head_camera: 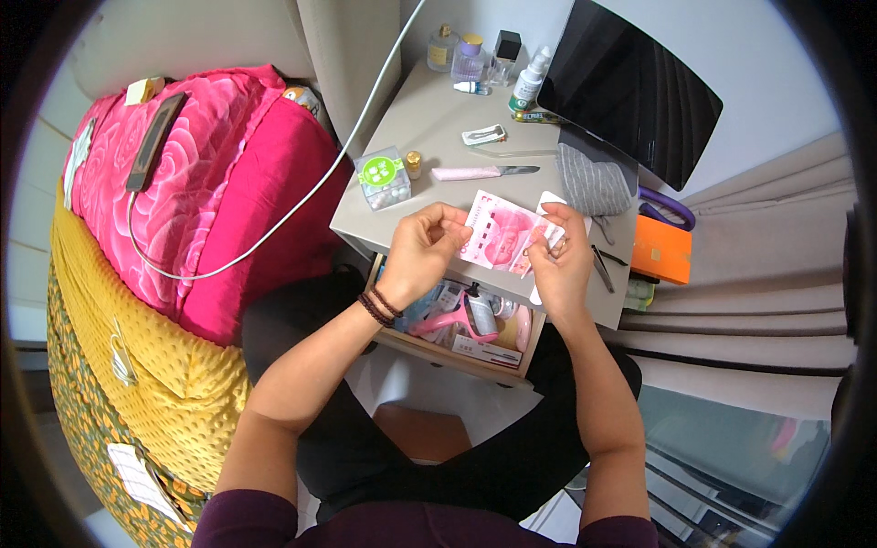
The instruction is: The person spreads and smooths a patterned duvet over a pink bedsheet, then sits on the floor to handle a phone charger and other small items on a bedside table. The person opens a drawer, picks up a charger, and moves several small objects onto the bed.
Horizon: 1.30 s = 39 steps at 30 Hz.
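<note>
My left hand (428,250) pinches the left edge of a pink banknote (507,233) between thumb and fingers. The note's right side is folded or overlapped by another pink piece, held by my right hand (562,264). Both hands are above the front edge of the grey nightstand (384,236). Partly hidden behind my right hand is a white flat item (548,200). Just beyond the note lies a knife with a pink handle (466,173). A clear box with small balls (385,188) stands beyond my left hand, beside a small gold-capped bottle (413,164).
Below my hands is an open drawer (438,351) with a pink razor-shaped tool (452,320) and bottles. A dark monitor (630,89), grey striped cloth (593,179), tweezers (603,269) and an orange box (661,250) are at the right. A white cable (312,195) arches at the left.
</note>
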Each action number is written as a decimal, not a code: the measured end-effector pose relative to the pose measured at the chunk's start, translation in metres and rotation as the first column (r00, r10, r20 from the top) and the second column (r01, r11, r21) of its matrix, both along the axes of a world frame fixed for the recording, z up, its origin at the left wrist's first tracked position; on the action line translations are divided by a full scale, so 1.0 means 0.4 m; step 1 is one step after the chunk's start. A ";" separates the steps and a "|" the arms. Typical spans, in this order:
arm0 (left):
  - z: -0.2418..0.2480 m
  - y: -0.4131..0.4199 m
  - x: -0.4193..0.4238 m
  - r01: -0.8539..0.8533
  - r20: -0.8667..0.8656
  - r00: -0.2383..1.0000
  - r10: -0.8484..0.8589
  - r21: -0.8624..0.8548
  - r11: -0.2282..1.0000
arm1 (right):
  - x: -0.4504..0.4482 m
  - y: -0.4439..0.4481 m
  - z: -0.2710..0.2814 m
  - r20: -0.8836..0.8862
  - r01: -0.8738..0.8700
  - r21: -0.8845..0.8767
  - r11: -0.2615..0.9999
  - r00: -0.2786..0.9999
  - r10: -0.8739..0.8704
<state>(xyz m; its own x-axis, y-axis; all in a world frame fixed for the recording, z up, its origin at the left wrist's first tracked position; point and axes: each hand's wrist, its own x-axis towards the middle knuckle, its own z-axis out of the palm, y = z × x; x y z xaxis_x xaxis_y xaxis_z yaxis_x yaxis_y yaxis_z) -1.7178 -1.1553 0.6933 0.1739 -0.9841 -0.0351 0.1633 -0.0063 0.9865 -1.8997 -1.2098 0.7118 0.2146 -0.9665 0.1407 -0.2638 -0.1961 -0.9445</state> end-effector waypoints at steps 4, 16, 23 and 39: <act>0.011 -0.002 0.012 0.105 -0.082 0.992 -0.098 0.083 0.991 | -0.025 -0.023 -0.011 0.028 -0.045 0.004 0.999 0.999 0.045; 0.015 0.006 -0.002 0.446 -0.227 0.885 -0.405 0.169 0.879 | -0.019 -0.038 -0.004 0.072 -0.074 -0.051 0.996 0.994 0.077; 0.007 0.014 -0.036 0.503 -0.223 0.858 -0.462 0.184 0.844 | -0.011 -0.039 0.001 -0.020 -0.145 -0.111 0.983 0.989 0.144; 0.014 0.021 -0.045 0.526 -0.208 0.847 -0.490 0.186 0.830 | -0.012 -0.063 -0.024 -0.049 -0.226 -0.173 0.959 0.974 0.221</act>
<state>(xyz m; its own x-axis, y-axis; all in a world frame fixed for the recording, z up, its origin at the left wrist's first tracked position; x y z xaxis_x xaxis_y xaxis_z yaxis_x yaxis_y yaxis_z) -1.7360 -1.1471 0.6989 -0.3730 -0.8926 -0.2533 0.2149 -0.3487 0.9123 -1.9047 -1.2349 0.7024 0.4290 -0.8538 0.2948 -0.2206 -0.4155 -0.8824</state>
